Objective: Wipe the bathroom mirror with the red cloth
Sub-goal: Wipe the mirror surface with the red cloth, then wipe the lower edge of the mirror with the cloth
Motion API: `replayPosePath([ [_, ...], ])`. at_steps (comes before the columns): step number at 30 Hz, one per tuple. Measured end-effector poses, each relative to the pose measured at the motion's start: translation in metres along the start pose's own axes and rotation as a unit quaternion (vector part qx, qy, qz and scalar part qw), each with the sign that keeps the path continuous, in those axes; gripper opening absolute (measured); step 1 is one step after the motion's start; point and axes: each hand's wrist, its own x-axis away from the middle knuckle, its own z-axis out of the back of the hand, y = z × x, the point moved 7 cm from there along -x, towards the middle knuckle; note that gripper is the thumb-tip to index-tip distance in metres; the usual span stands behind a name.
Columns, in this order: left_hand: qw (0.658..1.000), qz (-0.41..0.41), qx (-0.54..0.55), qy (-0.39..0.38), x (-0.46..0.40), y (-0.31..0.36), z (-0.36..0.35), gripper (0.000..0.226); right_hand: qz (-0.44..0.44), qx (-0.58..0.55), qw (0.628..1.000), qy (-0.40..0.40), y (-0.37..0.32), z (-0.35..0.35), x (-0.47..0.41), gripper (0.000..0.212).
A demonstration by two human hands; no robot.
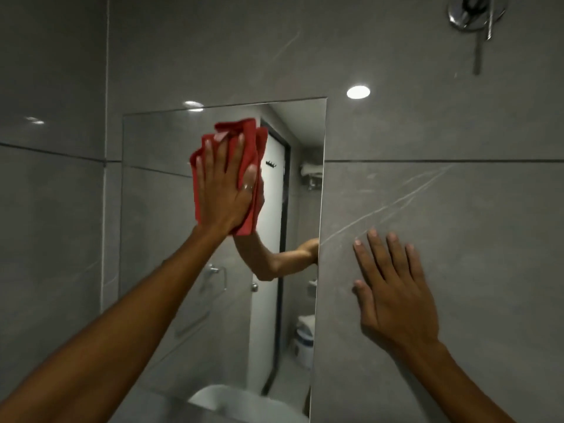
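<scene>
I can read no writing or brand anywhere. My left hand, fingers spread flat, presses the bunched red cloth against the upper middle of the mirror, left of the frame's centre. At lower right, my right hand rests open and empty, palm flat on the grey wall tile just beside the mirror's right edge.

The mirror lies bare to the left of and below the cloth pressed on its upper middle, the wall right of it is open apart from the flat right hand, and a chrome fitting juts out top right.
</scene>
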Motion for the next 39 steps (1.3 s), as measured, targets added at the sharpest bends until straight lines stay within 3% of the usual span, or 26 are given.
replayPosePath([
  [5, 0.994, -0.111, -0.008, 0.000, -0.082, 0.077, 0.010, 0.069, 0.012, 0.011, 1.000, 0.014, 0.001, -0.006, 0.000, 0.069],
  [9, 0.964, -0.259, -0.058, 0.012, -0.063, 0.121, 0.007, 0.068, 0.018, 0.003, 1.000, 0.017, -0.001, -0.003, -0.004, 0.069],
  [12, 0.931, -0.360, -0.064, -0.009, 0.005, 0.131, -0.009, 0.067, 0.000, -0.031, 0.999, 0.033, 0.001, -0.002, 0.005, 0.068],
  [17, 0.902, -0.428, -0.026, -0.041, 0.153, 0.114, -0.035, 0.057, -0.042, -0.125, 0.988, 0.084, 0.008, 0.003, 0.019, 0.067],
  [21, 0.849, -0.523, -0.026, -0.072, 0.276, 0.083, -0.060, 0.058, -0.041, -0.116, 0.989, 0.083, 0.007, 0.003, 0.019, 0.066],
  [25, 0.820, -0.563, -0.008, -0.107, 0.377, 0.058, -0.080, 0.058, -0.022, -0.109, 0.990, 0.084, 0.001, 0.011, 0.018, 0.064],
  [29, 0.787, -0.575, 0.072, -0.210, 0.446, 0.058, -0.066, 0.038, -0.019, -0.100, 0.995, 0.024, -0.005, 0.015, 0.019, 0.062],
  [32, 0.810, -0.486, 0.118, -0.305, 0.478, 0.065, -0.054, 0.041, -0.013, -0.151, 0.987, -0.052, -0.008, 0.017, 0.029, 0.060],
  [34, 0.848, -0.320, 0.189, -0.377, 0.493, 0.071, -0.051, 0.048, -0.041, -0.202, 0.974, -0.095, -0.011, 0.024, 0.051, 0.058],
  [35, 0.851, -0.181, 0.257, -0.420, 0.498, 0.071, -0.047, 0.052, -0.061, -0.223, 0.966, -0.112, -0.015, 0.028, 0.067, 0.056],
  [37, 0.817, 0.120, 0.361, -0.432, 0.508, 0.066, -0.033, 0.048, -0.112, -0.259, 0.949, -0.139, -0.026, 0.035, 0.109, 0.052],
  [39, 0.722, 0.370, 0.420, -0.408, 0.527, 0.072, -0.018, 0.033, -0.207, -0.308, 0.913, -0.168, -0.041, 0.039, 0.162, 0.046],
])
